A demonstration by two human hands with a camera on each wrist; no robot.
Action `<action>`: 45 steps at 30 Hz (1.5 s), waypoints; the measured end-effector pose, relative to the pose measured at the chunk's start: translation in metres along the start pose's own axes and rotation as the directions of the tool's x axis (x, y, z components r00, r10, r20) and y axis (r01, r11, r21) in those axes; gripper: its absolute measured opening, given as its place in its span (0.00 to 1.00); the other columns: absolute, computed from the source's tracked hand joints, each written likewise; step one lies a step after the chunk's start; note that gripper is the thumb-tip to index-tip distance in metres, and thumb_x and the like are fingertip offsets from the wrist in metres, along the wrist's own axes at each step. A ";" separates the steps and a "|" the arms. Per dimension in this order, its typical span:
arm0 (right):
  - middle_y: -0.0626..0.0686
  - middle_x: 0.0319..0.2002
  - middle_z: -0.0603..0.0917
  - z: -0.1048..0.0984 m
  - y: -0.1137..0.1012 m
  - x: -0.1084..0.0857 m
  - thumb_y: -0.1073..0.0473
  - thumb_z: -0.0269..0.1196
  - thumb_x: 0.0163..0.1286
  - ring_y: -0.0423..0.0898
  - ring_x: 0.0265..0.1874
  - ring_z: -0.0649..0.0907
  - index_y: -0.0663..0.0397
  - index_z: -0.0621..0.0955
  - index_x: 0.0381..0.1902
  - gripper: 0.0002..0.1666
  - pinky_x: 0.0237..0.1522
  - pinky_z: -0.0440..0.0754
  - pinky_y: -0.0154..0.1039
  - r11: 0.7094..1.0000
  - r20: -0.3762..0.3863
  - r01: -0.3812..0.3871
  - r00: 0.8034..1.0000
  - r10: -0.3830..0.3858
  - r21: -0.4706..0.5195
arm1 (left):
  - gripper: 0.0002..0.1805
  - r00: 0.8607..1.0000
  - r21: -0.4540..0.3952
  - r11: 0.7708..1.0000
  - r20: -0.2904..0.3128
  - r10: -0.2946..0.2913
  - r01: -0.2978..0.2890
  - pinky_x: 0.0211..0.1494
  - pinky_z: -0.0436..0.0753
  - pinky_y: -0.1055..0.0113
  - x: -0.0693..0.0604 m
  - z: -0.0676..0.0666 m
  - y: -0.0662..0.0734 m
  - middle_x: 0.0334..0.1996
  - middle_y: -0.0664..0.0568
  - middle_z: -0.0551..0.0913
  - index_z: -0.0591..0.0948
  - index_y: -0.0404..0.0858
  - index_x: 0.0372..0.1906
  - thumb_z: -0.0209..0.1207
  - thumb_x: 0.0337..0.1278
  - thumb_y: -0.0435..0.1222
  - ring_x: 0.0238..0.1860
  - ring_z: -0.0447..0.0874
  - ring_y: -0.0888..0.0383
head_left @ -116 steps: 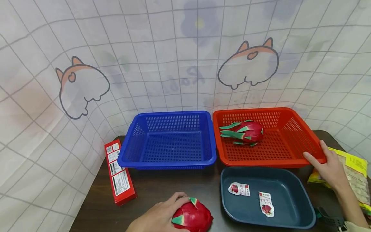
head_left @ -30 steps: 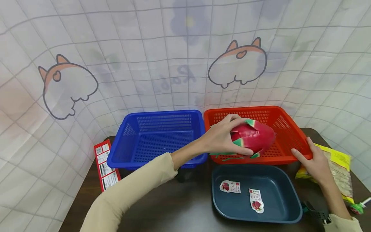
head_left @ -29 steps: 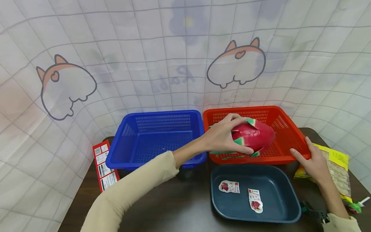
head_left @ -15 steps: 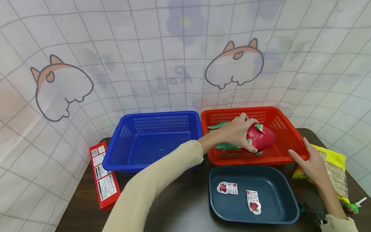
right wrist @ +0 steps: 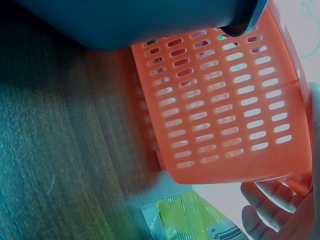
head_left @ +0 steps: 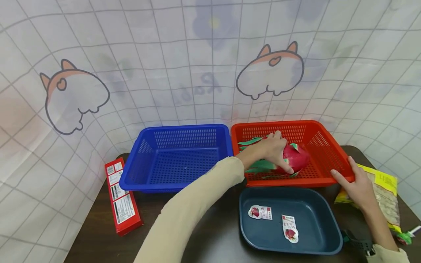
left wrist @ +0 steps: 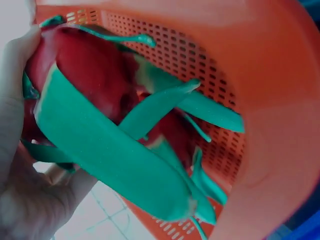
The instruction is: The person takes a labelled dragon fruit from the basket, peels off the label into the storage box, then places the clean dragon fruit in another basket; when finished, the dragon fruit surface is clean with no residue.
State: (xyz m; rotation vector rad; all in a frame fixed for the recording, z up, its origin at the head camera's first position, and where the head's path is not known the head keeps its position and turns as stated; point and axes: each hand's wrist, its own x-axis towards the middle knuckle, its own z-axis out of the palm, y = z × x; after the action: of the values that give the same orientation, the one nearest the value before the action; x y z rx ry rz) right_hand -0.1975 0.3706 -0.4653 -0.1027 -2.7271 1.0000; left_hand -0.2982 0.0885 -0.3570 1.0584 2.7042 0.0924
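My left hand (head_left: 275, 151) grips a red dragon fruit (head_left: 298, 159) with green leafy scales, low inside the red basket (head_left: 289, 182). In the left wrist view the thumb and fingers wrap the fruit (left wrist: 90, 70) at its side, and a broad green scale crosses in front. A second dragon fruit (left wrist: 170, 127) lies beneath it in the same basket, mostly hidden by the first fruit and my hand. At the basket's right front corner, my right hand (head_left: 360, 189) holds the rim, thumb in front and fingers bent around the edge.
Left of the red basket stands a blue basket (head_left: 177, 187). A dark tray (head_left: 245, 233) with two fruit stickers sits in front. A red box (head_left: 124, 204) lies at the left, a yellow bag (head_left: 386, 193) and a lollipop (head_left: 405, 236) at the right.
The left hand has carried the dragon fruit from the table's front into the red basket, then lowered it a little. The right hand has stayed on the basket rim.
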 end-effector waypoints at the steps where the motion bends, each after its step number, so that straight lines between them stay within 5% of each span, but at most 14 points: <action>1: 0.78 0.63 0.61 0.000 0.001 -0.001 0.43 0.57 0.68 0.69 0.50 0.66 0.54 0.44 0.78 0.52 0.25 0.65 0.21 1.000 0.000 -0.003 1.000 0.003 0.002 | 0.40 1.000 0.006 1.000 0.001 -0.006 0.006 0.37 0.73 0.73 0.001 0.001 0.002 0.51 0.53 0.64 0.73 0.47 0.51 0.63 0.38 0.70 0.46 0.62 0.60; 4: 0.78 0.63 0.61 -0.001 0.002 -0.003 0.42 0.57 0.68 0.70 0.51 0.65 0.54 0.44 0.78 0.52 0.25 0.65 0.21 1.000 -0.002 -0.012 1.000 0.012 0.003 | 0.42 1.000 0.031 0.999 0.022 -0.014 0.014 0.40 0.75 0.73 0.003 0.002 0.008 0.54 0.54 0.64 0.72 0.48 0.53 0.62 0.38 0.71 0.50 0.63 0.60; 9: 0.78 0.64 0.60 -0.001 0.001 -0.005 0.43 0.57 0.68 0.71 0.53 0.64 0.54 0.43 0.78 0.52 0.26 0.64 0.20 1.000 0.004 -0.023 1.000 0.023 0.016 | 0.47 0.989 0.089 0.996 0.140 -0.042 0.030 0.60 0.75 0.67 0.008 0.000 0.016 0.72 0.54 0.54 0.67 0.53 0.65 0.63 0.39 0.70 0.69 0.58 0.56; 14: 0.78 0.64 0.60 0.001 -0.002 -0.006 0.42 0.57 0.68 0.70 0.52 0.64 0.54 0.43 0.78 0.53 0.26 0.64 0.21 0.999 0.021 -0.031 0.999 0.030 0.022 | 0.47 0.975 0.138 0.989 0.205 -0.086 0.058 0.60 0.75 0.66 0.010 0.003 0.014 0.69 0.57 0.57 0.64 0.57 0.68 0.63 0.40 0.69 0.63 0.64 0.60; 30: 0.77 0.64 0.60 0.003 0.001 -0.009 0.43 0.57 0.69 0.66 0.50 0.65 0.53 0.42 0.78 0.52 0.26 0.66 0.18 0.999 0.017 -0.019 1.000 0.019 0.034 | 0.47 0.979 0.164 0.985 0.185 -0.085 0.054 0.65 0.71 0.66 0.010 0.017 0.017 0.69 0.61 0.61 0.59 0.55 0.67 0.62 0.43 0.68 0.62 0.68 0.62; 40: 0.77 0.65 0.60 -0.001 0.000 -0.001 0.42 0.57 0.69 0.70 0.53 0.65 0.51 0.42 0.78 0.53 0.29 0.64 0.24 0.999 0.021 -0.025 0.999 0.025 0.024 | 0.56 0.972 0.131 0.988 0.206 -0.112 0.086 0.77 0.59 0.61 0.016 0.017 0.012 0.78 0.60 0.43 0.49 0.54 0.77 0.59 0.46 0.69 0.78 0.46 0.58; 45: 0.78 0.65 0.59 0.000 -0.002 0.000 0.42 0.57 0.69 0.70 0.54 0.65 0.52 0.41 0.78 0.53 0.29 0.64 0.24 0.999 0.029 -0.021 0.999 0.020 0.031 | 0.53 0.979 0.141 0.986 0.170 -0.112 0.088 0.74 0.64 0.61 0.017 0.022 0.011 0.77 0.60 0.48 0.54 0.55 0.74 0.60 0.44 0.69 0.76 0.50 0.58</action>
State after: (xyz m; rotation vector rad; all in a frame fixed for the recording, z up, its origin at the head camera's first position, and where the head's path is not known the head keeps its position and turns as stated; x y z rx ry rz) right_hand -0.1974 0.3692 -0.4638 -0.1121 -2.7405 1.0572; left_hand -0.2979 0.1077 -0.3806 0.9150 2.6249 -0.1933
